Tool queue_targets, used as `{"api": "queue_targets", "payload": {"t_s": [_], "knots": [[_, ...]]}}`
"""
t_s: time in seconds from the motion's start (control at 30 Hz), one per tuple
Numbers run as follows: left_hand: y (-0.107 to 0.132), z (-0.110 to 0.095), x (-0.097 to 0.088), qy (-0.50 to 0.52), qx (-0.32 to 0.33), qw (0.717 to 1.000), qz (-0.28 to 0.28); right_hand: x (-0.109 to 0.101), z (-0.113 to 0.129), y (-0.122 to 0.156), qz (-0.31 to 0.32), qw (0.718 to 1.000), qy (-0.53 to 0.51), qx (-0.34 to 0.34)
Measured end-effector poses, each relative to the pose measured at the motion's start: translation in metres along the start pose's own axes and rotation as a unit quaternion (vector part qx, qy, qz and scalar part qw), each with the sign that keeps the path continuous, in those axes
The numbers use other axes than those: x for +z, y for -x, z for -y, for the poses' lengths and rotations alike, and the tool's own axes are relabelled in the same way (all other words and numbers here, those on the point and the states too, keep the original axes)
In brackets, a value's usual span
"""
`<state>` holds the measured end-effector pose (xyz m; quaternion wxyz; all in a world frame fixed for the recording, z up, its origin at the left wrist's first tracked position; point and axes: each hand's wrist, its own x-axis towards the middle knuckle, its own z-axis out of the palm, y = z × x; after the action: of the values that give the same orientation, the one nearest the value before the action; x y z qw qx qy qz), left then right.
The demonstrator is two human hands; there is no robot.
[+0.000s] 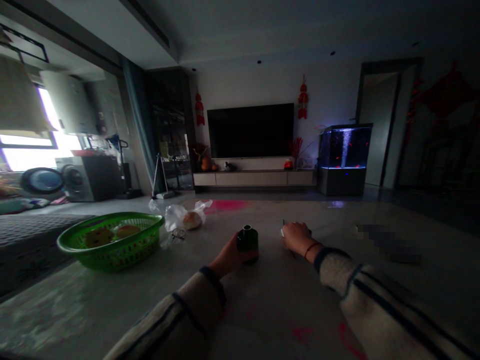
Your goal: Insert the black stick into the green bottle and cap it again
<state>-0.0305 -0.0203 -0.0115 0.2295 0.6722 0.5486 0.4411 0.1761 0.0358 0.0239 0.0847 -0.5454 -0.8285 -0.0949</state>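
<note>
My left hand (pixel 229 255) is wrapped round a small dark green bottle (pixel 247 240), which stands upright with its round mouth uncovered. To the right of the bottle, apart from it, my right hand (pixel 297 237) is closed just above the table (pixel 262 310). A thin dark stick (pixel 284 222) pokes up past its fingers, and a dark tip shows below the hand. Something small and white shows at the fingertips. The dim light hides what kind of thing the stick is.
A green plastic basket (pixel 110 260) with rounded yellowish items stands at the left. Beside it lie a clear plastic bag (pixel 174 216), a bread roll (pixel 192 220) and a pair of glasses (pixel 178 234). At the right lies a blurred dark object (pixel 390 242).
</note>
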Motion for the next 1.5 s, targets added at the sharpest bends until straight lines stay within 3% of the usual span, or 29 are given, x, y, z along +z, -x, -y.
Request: {"api": "queue_targets", "payload": {"t_s": [0.43,0.63,0.77,0.87,0.97,1.07,1.17,1.23,1.33,1.5], "knots": [[0.001,-0.001,0.001,0.036,0.002,0.999,0.005,0.005,0.003,-0.001,0.049,0.998,-0.033,0.017],[0.003,-0.005,0.004,0.052,0.004,0.998,0.039,-0.002,0.0,-0.002,0.056,0.997,-0.048,0.016],[0.004,-0.007,0.004,0.037,0.007,0.998,0.046,-0.017,-0.006,-0.005,0.033,0.996,-0.078,0.007],[0.004,-0.006,0.004,0.031,0.001,0.998,0.046,-0.032,-0.013,-0.009,-0.027,0.987,-0.156,0.004],[0.002,-0.004,0.005,0.029,-0.003,0.999,0.04,-0.043,-0.018,-0.016,-0.129,0.949,-0.286,-0.004],[0.0,-0.006,0.006,0.025,-0.012,0.999,0.042,-0.049,-0.017,-0.022,-0.213,0.876,-0.431,-0.024],[-0.001,-0.008,0.006,0.016,-0.03,0.998,0.048,-0.054,-0.01,-0.022,-0.233,0.795,-0.557,-0.054],[-0.001,-0.01,0.007,0.014,-0.032,0.998,0.049,-0.057,-0.004,-0.019,-0.223,0.755,-0.612,-0.076],[0.001,-0.012,0.009,0.017,-0.032,0.998,0.054,-0.06,0.003,-0.014,-0.2,0.732,-0.643,-0.1],[0.002,-0.015,0.012,0.046,-0.04,0.995,0.083,-0.06,0.006,-0.01,-0.162,0.743,-0.638,-0.125]]}}
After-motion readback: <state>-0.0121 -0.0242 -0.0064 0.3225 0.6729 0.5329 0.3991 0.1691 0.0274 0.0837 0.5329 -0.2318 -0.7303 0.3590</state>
